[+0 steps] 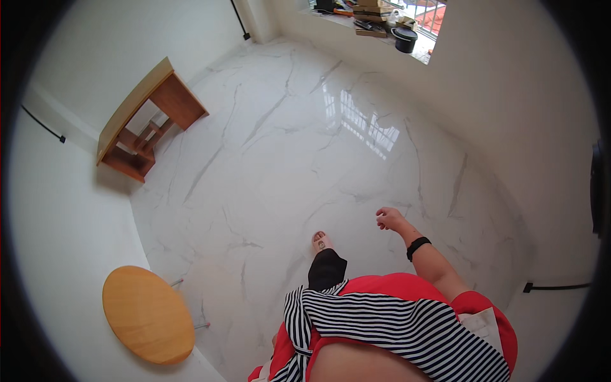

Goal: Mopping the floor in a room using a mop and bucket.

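My right hand (pixel 390 219) hangs in the air over the white marble-look floor (pixel 281 191), to the right of my foot in a pink sandal (pixel 321 242). Its fingers are loosely curled, with a gap beside the thumb, and no held thing can be made out. A black band (pixel 418 248) circles that wrist. My left hand is out of view. Below me are a red top (pixel 396 282), a striped cloth (pixel 372 315) tied across my body, and one black trouser leg (pixel 328 268).
A wooden desk (pixel 133 110) stands against the wall at upper left. At lower left, a round wooden tabletop (pixel 149 315) with metal legs leans by the wall. Cardboard boxes (pixel 371 13) and a black lidded bucket (pixel 405 40) sit on the windowsill. Black cables (pixel 556 287) emerge from the walls.
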The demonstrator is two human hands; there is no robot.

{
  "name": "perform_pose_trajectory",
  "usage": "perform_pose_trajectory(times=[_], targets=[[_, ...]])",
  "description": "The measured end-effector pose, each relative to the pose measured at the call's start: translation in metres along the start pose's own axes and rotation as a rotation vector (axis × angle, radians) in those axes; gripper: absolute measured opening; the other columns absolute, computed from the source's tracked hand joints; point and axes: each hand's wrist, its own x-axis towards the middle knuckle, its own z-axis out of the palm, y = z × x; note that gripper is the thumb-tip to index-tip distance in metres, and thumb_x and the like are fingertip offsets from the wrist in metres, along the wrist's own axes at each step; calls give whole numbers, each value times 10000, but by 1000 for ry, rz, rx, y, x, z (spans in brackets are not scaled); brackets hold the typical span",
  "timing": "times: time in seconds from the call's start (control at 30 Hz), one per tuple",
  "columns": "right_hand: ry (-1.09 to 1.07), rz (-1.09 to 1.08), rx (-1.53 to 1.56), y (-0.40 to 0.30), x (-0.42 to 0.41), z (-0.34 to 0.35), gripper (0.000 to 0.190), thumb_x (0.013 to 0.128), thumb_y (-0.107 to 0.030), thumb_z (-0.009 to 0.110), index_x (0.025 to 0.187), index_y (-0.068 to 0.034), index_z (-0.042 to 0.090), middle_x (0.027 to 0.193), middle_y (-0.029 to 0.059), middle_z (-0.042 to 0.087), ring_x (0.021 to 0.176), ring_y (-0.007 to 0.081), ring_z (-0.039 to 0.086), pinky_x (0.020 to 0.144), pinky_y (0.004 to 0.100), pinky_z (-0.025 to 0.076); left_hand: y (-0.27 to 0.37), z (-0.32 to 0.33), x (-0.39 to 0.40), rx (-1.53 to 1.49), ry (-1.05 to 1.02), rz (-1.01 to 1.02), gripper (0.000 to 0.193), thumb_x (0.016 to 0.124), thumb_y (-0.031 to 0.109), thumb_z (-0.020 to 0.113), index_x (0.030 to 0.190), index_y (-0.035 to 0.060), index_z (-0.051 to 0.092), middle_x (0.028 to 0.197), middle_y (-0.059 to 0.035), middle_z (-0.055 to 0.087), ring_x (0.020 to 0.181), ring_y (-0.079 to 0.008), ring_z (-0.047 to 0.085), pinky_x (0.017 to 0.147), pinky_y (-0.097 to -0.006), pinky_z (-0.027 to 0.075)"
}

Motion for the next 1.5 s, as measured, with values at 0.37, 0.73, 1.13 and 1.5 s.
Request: perform_pose_trajectory(times=[0.37,0.73,1.13,1.5], targets=[[319,651,173,99,35,-120,145,798,-84,496,838,13,597,740,132,633,574,224,626,482,336,503,276,-7,236,-73,-164,239,272,654,246,695,728,-10,639,725,-174,637,693,-295,616,663,-382,469],[160,838,261,47,77,-164,173,830,-86,498,893,57,574,814,172,637,698,271,641,576,344,524,720,-16,271,-256,-254,557,247,712,232,669,791,7,607,740,-99,624,696,-182,569,663,-302,459],[486,400,365,-78,352,-404,200,771,-54,485,948,-10,566,703,107,614,549,195,607,464,305,481,661,27,343,-274,-430,-3,200,757,167,625,795,-26,588,639,-76,571,524,-157,514,483,-315,410],[106,561,179,-145,455,-395,211,807,-113,510,963,11,578,804,135,648,673,238,649,550,343,520,837,57,458,142,-420,577,200,736,169,637,757,-29,624,667,-110,613,565,-188,561,538,-330,442]])
